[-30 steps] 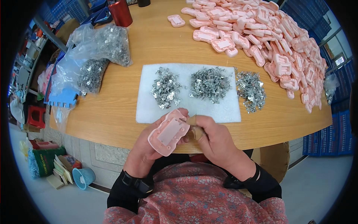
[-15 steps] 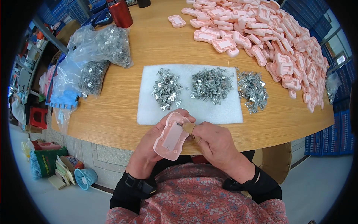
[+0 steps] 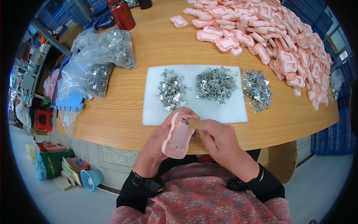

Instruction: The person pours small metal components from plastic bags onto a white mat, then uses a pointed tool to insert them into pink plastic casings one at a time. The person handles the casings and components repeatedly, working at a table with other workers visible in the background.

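Observation:
My left hand (image 3: 153, 145) holds a pink plastic shell (image 3: 176, 143) from beneath, its hollow inner side facing up. Inside it runs a long rectangular recess. A small metal contact piece (image 3: 184, 121) shows at the recess's far end. Tan coverings wrap fingertips of my right hand (image 3: 222, 140), which is closed in a pinch at that end, against the metal piece. Its fingertips partly hide the piece and the shell's rim. Just beyond my hands, a white foam sheet (image 3: 149, 112) carries two heaps of small metal parts (image 3: 171, 89), (image 3: 215, 85).
A third metal heap (image 3: 257, 91) lies by the sheet's right edge. Pink shells (image 3: 268, 37) are piled at the far right. Clear bags of metal parts (image 3: 117, 48), a blue foam piece (image 3: 69, 102) and a red bottle (image 3: 122, 15) occupy the left. A blue basket (image 3: 91, 180) stands on the floor.
The shell has turned in my left hand, showing more of its left side wall. My right fingertips stay at its far end. The whole view has shifted slightly.

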Demonstrator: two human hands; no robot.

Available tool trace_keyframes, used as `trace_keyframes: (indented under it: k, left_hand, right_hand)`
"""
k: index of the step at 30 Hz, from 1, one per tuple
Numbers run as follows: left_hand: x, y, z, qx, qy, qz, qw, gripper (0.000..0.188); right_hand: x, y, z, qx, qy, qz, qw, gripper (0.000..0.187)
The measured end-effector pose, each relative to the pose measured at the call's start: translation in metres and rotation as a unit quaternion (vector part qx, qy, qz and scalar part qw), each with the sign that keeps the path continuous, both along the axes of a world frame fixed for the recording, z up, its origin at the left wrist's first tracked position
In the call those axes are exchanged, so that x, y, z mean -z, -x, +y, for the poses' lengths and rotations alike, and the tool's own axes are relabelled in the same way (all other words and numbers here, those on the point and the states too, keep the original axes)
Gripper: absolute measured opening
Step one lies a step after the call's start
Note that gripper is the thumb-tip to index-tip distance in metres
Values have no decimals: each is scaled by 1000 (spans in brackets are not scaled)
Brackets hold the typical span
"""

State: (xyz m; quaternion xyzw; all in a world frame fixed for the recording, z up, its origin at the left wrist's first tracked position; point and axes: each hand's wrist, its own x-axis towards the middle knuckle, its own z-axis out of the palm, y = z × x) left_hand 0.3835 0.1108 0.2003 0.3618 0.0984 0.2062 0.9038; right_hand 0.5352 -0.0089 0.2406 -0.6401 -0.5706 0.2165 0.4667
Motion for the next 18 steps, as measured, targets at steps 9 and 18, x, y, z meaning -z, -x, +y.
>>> trace_keyframes:
  k: [9, 18]
  left_hand:
    - [-3, -1, 6, -15, 32, -15, 999, 55]
    - [-6, -5, 1, 34, -4, -47, 998, 55]
  right_hand:
    - [11, -5, -12, 50, -46, 110, 992, 19]
    - [-13, -19, -4, -28, 114, 488, 865, 19]
